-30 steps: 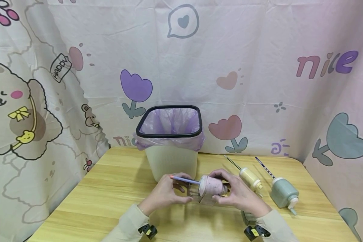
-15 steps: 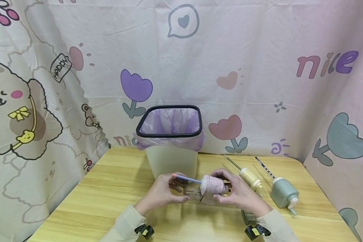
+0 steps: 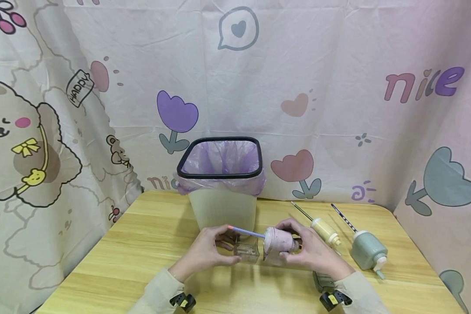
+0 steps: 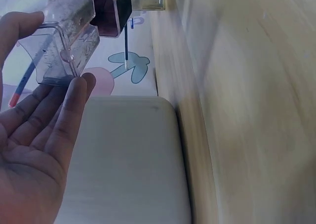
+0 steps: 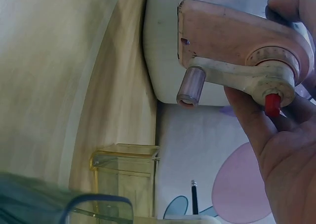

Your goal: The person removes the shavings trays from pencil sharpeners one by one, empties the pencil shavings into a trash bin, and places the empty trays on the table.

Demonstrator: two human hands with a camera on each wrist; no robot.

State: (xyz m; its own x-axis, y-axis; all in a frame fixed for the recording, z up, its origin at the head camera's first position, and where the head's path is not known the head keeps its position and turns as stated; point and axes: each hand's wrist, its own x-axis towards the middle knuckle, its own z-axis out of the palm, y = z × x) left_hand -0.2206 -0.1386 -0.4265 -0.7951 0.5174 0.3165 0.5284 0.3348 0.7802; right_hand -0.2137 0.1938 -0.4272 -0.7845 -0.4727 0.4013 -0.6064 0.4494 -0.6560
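In the head view my right hand (image 3: 308, 246) grips a pink hand-crank pencil sharpener (image 3: 279, 240) lying above the table. A pencil (image 3: 247, 232) with a reddish end sticks out of its front, toward my left hand. Between thumb and fingers, my left hand (image 3: 209, 248) pinches a clear shavings drawer (image 3: 248, 249). That drawer stands just apart from the sharpener's body, and some shavings seem to cling inside. The right wrist view shows the sharpener's crank handle (image 5: 191, 88) and a red tip (image 5: 272, 105) at the crank's hub; my right fingers are partly hidden behind the body.
A cream waste bin (image 3: 223, 209) with a purple liner stands directly behind my hands. To the right lie a yellow sharpener (image 3: 325, 231) and a grey-green sharpener (image 3: 369, 249), each with a pencil in it. A dark green box (image 3: 322, 281) sits partly under my right wrist.
My left hand has moved left, drawing the clear drawer out from the pink sharpener until a gap shows. The sharpener has shifted slightly right in my right hand.
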